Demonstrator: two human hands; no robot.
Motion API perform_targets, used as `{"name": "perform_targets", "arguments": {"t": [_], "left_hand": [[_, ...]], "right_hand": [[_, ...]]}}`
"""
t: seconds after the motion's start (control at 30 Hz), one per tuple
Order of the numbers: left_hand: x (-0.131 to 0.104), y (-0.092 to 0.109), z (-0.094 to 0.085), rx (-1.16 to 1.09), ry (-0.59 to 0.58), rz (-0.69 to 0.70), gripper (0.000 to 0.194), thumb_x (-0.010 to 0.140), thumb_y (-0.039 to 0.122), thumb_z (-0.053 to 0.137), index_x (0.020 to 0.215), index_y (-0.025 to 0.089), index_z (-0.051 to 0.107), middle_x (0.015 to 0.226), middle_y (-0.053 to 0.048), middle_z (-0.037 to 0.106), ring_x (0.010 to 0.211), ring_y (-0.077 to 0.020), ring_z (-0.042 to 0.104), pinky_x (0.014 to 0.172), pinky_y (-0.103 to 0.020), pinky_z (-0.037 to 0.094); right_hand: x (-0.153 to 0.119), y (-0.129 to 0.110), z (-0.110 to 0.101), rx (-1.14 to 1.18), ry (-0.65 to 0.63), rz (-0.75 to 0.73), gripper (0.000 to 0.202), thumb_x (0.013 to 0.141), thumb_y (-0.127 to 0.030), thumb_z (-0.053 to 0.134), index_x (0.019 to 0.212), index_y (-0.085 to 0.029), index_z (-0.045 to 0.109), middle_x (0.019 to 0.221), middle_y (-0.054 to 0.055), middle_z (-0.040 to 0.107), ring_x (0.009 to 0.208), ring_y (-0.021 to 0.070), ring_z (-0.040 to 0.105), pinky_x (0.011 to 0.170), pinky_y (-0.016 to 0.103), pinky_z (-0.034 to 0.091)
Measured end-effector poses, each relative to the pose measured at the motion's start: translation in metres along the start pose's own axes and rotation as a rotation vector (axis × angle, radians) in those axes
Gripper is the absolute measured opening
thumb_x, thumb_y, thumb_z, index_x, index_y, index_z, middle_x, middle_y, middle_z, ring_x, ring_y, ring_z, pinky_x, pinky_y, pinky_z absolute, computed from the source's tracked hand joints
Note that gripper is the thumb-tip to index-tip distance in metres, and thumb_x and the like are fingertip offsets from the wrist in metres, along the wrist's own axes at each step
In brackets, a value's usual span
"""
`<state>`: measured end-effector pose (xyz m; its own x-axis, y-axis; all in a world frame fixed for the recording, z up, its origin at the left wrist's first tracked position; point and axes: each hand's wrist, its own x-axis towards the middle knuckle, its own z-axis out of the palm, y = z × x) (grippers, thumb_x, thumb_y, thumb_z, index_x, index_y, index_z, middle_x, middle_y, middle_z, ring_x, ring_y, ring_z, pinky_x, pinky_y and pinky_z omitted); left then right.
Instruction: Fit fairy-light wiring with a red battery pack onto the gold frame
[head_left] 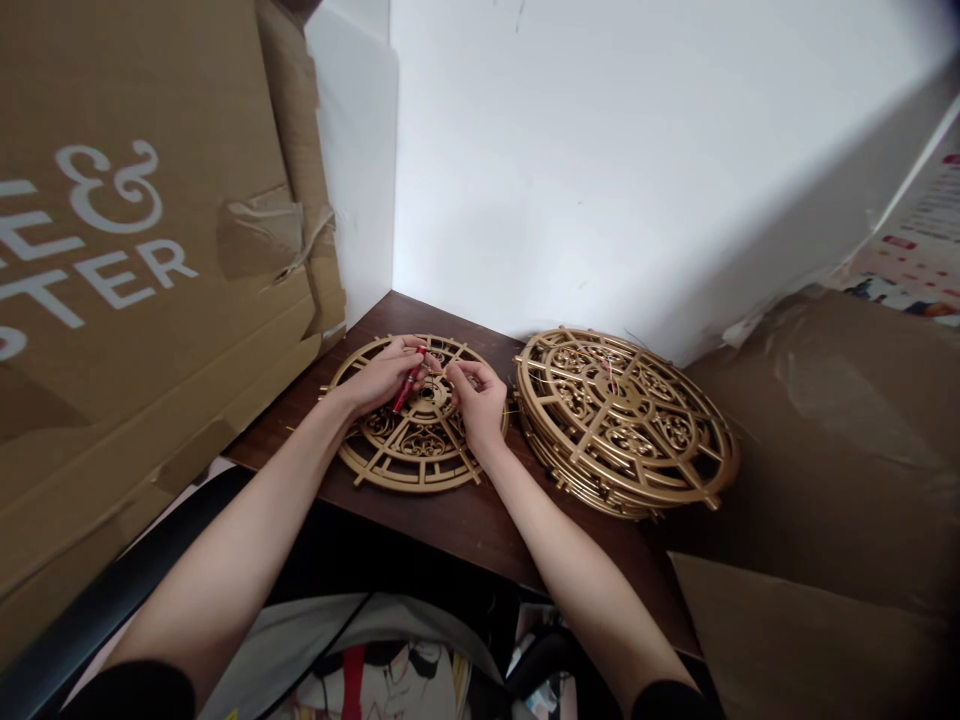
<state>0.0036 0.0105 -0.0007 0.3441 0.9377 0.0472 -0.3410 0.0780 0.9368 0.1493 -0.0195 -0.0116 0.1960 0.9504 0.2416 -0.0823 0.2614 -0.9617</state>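
Gold disc (409, 455) lies flat on the dark table (450, 520), both hands over its hub. Left hand (382, 378) is curled around a red tool (406, 390), tip down at the centre. Right hand (480, 400) pinches something fine beside it, too small to tell. Stack of discs (626, 420) sits just right; cardboard box (142, 260) stands left.

Disc (412, 440) left of stack (626, 420)
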Motion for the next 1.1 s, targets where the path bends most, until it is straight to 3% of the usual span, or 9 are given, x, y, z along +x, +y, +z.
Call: {"name": "perform_targets", "arguments": {"t": [0.13,0.3,0.43,1.1], "left_hand": [[-0.0023,-0.0018,-0.0001,0.057,-0.040,0.015,0.030,0.081,0.024,0.065,0.101,0.017,0.044,0.078,0.001,0.060,0.057,-0.0085,0.053,0.053,-0.022,0.043],[0.0005,-0.0055,-0.0045,0.245,-0.078,0.024,0.030,0.083,0.034,0.064,0.102,0.018,0.048,0.080,-0.002,0.064,0.053,-0.0089,0.055,0.047,-0.021,0.043],[0.0021,-0.0059,-0.0045,0.262,-0.125,0.055,0.026,0.083,0.033,0.065,0.099,0.017,0.052,0.078,0.000,0.064,0.055,-0.0082,0.055,0.052,-0.021,0.048],[-0.0017,-0.0005,0.0006,0.297,-0.168,0.080,0.033,0.082,0.030,0.065,0.111,0.020,0.053,0.075,0.000,0.065,0.053,-0.0087,0.057,0.051,-0.020,0.046]], "right_hand": [[0.0010,0.0014,-0.0002,0.020,-0.011,0.011,0.023,0.071,-0.039,0.068,0.074,-0.016,0.064,0.053,-0.005,0.053,0.044,0.0078,0.041,0.042,0.022,0.034],[0.0011,0.0032,-0.0004,0.045,0.013,0.023,0.026,0.071,-0.039,0.068,0.076,-0.014,0.065,0.060,-0.001,0.062,0.045,0.0076,0.043,0.042,0.021,0.035],[0.0021,0.0044,-0.0002,0.028,0.016,0.037,0.026,0.071,-0.040,0.067,0.077,-0.015,0.064,0.060,-0.001,0.063,0.045,0.0080,0.045,0.042,0.021,0.037],[0.0002,0.0050,-0.0009,0.023,-0.004,0.034,0.027,0.072,-0.041,0.066,0.078,-0.015,0.064,0.058,-0.002,0.061,0.042,0.0074,0.047,0.037,0.019,0.034]]}}
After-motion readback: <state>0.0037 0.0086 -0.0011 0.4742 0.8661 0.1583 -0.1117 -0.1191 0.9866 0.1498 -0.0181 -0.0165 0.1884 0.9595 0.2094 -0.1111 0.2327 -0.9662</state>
